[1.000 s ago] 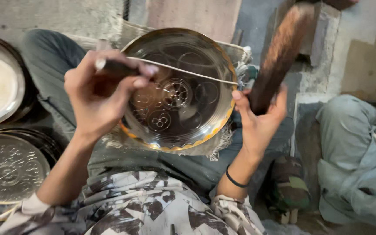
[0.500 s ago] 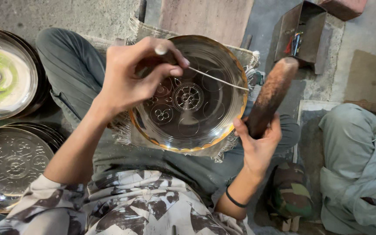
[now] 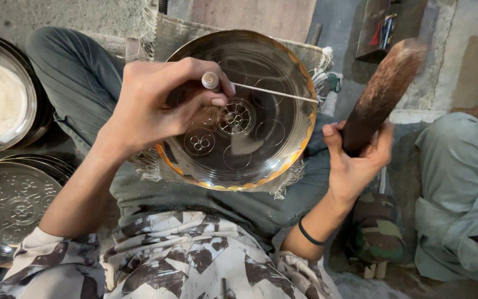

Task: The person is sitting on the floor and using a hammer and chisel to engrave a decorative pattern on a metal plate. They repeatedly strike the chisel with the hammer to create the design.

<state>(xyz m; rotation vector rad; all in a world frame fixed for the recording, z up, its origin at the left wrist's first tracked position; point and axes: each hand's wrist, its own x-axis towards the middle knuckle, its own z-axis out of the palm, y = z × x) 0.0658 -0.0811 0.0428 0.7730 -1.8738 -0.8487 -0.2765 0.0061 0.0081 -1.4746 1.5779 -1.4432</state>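
Observation:
A round shiny metal plate (image 3: 261, 144) with engraved circle and flower patterns rests on my lap over a fringed cloth. My left hand (image 3: 156, 105) hovers over the plate's left half and grips a thin metal punch (image 3: 211, 82) whose flat top shows between thumb and fingers. A thin rod (image 3: 275, 92) stretches from that hand across to the plate's right rim. My right hand (image 3: 355, 160), to the right of the plate, is closed around the lower end of a brown wooden mallet (image 3: 385, 91) raised and tilted upward.
Stacked engraved metal plates (image 3: 6, 205) lie at lower left, another shiny plate (image 3: 1, 105) at upper left. A box with small tools (image 3: 380, 33) sits at the top right. Another person's grey-clad leg (image 3: 460, 188) is at the right.
My left hand has settled lower over the plate with the punch. The mallet in my right hand stays raised to the right of the plate.

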